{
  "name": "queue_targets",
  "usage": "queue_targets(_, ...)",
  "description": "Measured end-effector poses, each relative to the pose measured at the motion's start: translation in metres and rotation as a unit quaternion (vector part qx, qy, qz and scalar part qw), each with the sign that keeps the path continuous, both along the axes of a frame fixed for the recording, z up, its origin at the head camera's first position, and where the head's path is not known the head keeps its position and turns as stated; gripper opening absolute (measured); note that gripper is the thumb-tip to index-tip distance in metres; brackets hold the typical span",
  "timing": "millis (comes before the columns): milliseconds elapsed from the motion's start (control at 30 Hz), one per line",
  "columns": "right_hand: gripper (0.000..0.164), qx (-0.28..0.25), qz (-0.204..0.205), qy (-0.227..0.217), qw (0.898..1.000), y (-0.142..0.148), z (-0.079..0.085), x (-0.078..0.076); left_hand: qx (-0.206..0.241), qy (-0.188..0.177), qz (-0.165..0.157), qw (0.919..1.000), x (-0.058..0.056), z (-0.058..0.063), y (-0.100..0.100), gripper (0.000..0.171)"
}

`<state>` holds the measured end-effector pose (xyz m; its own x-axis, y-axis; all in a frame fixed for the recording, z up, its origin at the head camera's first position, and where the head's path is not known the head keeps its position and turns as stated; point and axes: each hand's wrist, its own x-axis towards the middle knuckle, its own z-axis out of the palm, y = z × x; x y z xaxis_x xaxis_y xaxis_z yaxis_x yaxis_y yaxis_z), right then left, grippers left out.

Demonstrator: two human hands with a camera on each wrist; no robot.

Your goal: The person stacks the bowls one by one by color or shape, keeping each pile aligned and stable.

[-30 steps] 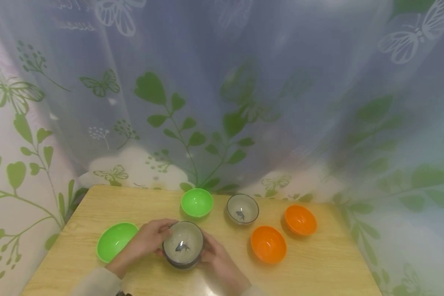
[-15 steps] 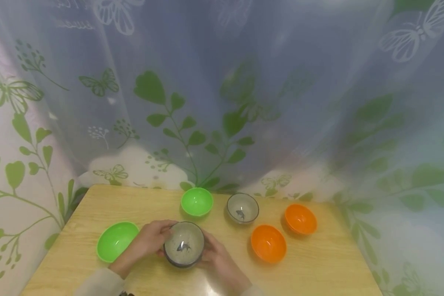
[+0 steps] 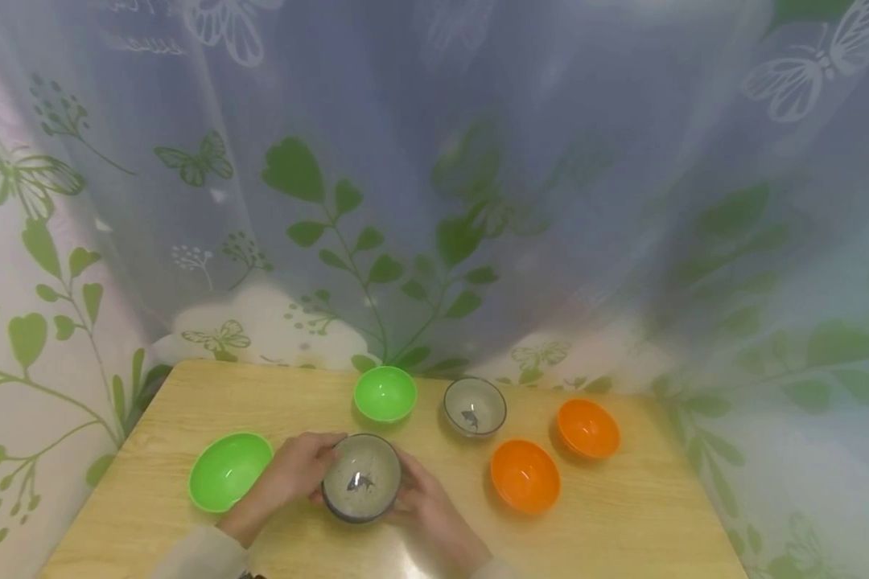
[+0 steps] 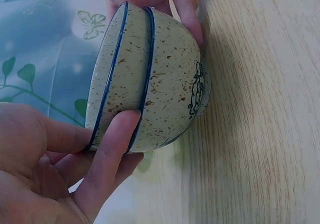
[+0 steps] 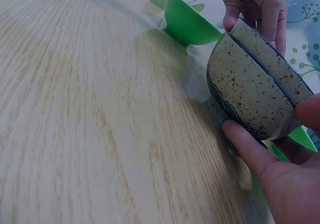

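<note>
Two speckled grey bowls with blue rims are nested one in the other, held between both hands near the table's front. The upper bowl (image 3: 362, 478) has a dark fish drawn inside. In the left wrist view, its wall stands out above the rim of the lower bowl (image 4: 172, 73). My left hand (image 3: 300, 466) pinches the stack at its left side, thumb and fingers right at the two rims. My right hand (image 3: 429, 507) grips the opposite side; in the right wrist view, a finger lies along the lower bowl's foot and the thumb is near the rims.
On the wooden table (image 3: 275, 402) a green bowl (image 3: 228, 474) stands left of the hands and another green bowl (image 3: 385, 394) behind them. A matching grey bowl (image 3: 475, 408) is at the back. Two orange bowls (image 3: 525, 476) stand right. A patterned curtain (image 3: 434, 201) hangs behind.
The held stack has shifted very slightly to the right, and less of the lower bowl shows beneath the upper one. Both hands keep their hold; the other bowls stay put.
</note>
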<state>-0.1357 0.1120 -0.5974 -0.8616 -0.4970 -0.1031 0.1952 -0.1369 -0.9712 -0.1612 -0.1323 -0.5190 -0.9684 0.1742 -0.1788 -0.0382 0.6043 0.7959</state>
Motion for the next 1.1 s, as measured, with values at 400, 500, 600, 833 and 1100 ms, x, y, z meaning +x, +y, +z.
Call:
queue_targets(400,0.065,-0.007,-0.003,-0.016,1.0,-0.004,0.007,0.001,-0.063,0.026,-0.009,0.9977,0.001,0.006,0.003,0.041)
queue_targets(500,0.065,-0.011,-0.006,-0.016,1.0,-0.005,0.006,0.001,-0.087,0.045,-0.013,0.9951,0.0,0.005,0.002,0.039)
queue_targets(600,0.065,-0.018,-0.009,-0.016,1.0,-0.004,0.005,0.001,-0.096,0.056,-0.01,0.9938,0.0,0.003,0.0,0.037)
queue_targets(833,0.065,-0.038,-0.014,-0.025,0.999,-0.003,0.0,0.001,-0.047,0.04,0.0,0.9981,0.0,-0.008,-0.006,0.032)
queue_targets(1100,0.063,-0.031,-0.025,-0.023,0.999,-0.001,-0.002,0.001,0.043,0.004,0.009,0.999,0.003,-0.021,-0.009,0.038)
